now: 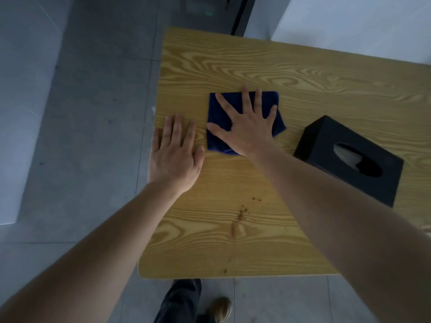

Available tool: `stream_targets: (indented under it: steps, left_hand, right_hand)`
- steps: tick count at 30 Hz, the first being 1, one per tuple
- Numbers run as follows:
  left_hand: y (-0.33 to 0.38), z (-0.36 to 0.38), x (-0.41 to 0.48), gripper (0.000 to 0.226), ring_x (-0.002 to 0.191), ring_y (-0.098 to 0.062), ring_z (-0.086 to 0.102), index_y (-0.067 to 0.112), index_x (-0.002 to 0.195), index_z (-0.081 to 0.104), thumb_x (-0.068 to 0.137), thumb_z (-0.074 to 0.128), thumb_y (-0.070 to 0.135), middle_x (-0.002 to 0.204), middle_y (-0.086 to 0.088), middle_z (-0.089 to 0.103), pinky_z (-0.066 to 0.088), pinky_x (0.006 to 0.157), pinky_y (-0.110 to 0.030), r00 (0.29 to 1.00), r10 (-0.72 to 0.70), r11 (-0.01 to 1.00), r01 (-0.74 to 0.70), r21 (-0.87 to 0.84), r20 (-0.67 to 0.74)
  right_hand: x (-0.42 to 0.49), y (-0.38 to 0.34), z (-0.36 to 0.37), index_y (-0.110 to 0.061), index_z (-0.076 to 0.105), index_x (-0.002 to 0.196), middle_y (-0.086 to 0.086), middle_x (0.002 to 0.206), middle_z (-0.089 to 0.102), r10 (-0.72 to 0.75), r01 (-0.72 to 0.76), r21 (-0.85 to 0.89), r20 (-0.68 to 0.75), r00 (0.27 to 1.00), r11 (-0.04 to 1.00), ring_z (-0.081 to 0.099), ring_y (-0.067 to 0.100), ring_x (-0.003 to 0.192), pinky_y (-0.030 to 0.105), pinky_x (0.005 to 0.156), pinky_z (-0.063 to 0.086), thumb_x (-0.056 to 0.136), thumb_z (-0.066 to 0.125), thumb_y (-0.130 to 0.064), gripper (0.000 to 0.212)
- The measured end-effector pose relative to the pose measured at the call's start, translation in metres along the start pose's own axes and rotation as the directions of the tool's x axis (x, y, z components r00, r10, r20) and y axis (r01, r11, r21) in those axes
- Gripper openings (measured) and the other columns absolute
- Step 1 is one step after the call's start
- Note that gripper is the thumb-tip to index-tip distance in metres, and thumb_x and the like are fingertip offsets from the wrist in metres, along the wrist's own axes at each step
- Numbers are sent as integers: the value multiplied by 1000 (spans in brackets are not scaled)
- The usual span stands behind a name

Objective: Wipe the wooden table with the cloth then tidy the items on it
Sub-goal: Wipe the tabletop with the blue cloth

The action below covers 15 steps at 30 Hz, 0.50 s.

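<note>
A folded dark blue cloth (219, 136) lies near the middle of the wooden table (291, 73). My right hand (247, 127) presses flat on the cloth with fingers spread and straight. My left hand (175, 152) rests flat on the table's left edge, just left of the cloth, fingers straight and holding nothing. A brown stain (241, 214) with small specks marks the wood nearer to me, between my forearms.
A black tissue box (326, 145) with a tissue in its slot stands on the table at the right, close to my right forearm. Grey tiled floor surrounds the table on the left and front. My leg and shoe (219, 308) show below the near edge.
</note>
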State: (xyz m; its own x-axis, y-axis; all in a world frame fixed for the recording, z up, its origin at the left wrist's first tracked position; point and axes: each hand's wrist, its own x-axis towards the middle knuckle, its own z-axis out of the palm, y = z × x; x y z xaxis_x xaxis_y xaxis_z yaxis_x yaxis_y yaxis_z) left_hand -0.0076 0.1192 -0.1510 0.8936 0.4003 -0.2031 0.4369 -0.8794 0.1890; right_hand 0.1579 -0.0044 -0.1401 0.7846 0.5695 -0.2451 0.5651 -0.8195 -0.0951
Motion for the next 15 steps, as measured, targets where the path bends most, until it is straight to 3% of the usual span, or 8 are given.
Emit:
stream_targets:
  steps: [15]
  left_hand:
    - [5,18,-85,69,163,-24,-8,26,168,0,106,10,56,177,-4,-4,-2,131,-50,999,-47,999,47,13,-21]
  right_hand:
    - [-133,2,32,-61,-4,158,4,176,-13,-20,20,10,12,1000,1000,-18,37,159,74,120,-5,83,13,-96,84]
